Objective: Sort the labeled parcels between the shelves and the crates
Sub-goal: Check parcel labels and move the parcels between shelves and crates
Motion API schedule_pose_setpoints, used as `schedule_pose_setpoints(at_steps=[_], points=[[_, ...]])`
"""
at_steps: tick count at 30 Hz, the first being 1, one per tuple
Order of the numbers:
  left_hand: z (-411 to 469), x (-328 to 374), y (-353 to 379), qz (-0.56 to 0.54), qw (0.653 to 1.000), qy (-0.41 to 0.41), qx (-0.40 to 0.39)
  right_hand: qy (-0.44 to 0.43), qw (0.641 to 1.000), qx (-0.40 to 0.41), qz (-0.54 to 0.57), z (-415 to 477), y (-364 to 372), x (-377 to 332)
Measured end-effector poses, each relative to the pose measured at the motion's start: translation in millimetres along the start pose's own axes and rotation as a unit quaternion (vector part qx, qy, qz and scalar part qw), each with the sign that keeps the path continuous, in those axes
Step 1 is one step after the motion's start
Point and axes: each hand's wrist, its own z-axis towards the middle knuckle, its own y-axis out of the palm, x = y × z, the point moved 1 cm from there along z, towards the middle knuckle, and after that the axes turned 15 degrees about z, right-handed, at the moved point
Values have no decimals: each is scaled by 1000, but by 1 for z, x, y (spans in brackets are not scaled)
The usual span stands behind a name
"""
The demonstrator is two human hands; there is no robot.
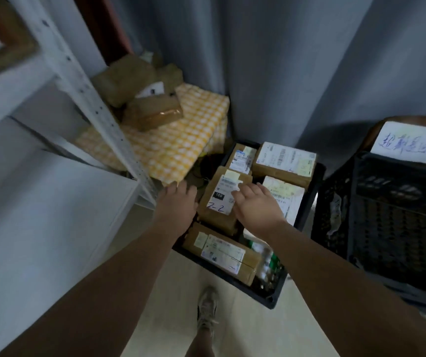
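Lying straight and loose, the fingers [242, 193] of the right hand [255, 207] rest on the right edge of the white label of a brown parcel marked "Z-2" [218, 199]. The left hand [178, 202] is against that parcel's left side. Its fingers are hidden past the knuckles, so whether they grip cannot be told.

The parcel lies on top of others in a black crate [271, 297] on the floor, with a long labeled parcel [222, 253] in front of it and a wide one [284, 161] at the back. Just right stands a taller black crate [392, 215] with a handwritten paper sign [410, 141] behind it. To the left is a white metal shelf unit [90, 99], and behind it brown parcels [152, 112] sit on a yellow checked cloth [181, 145].
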Motion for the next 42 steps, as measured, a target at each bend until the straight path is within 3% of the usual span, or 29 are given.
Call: schedule_pose_setpoints(at_steps=[8,13,20,25,33,39,42], points=[[-122,-50,-137,48,986,-135,81,-164,977,134,-8,-64,-107,-87],[-200,-103,-209,90,964,-217,122,-241,957,163,-2,-85,-168,-156],[-314,-171,-278,140,925,-323,145,-393,888,234,49,-111,-227,-288],[-395,-210,-296,170,900,-376,139,-458,845,231,150,-123,-239,-386],[-438,-308,-309,200,875,-399,189,-470,817,255,217,-97,-261,-498],[-394,-409,-352,180,864,-371,288,-397,819,325,257,-48,-319,-546],[-360,-446,-372,117,881,-353,293,-377,819,339,270,-28,-342,-559]])
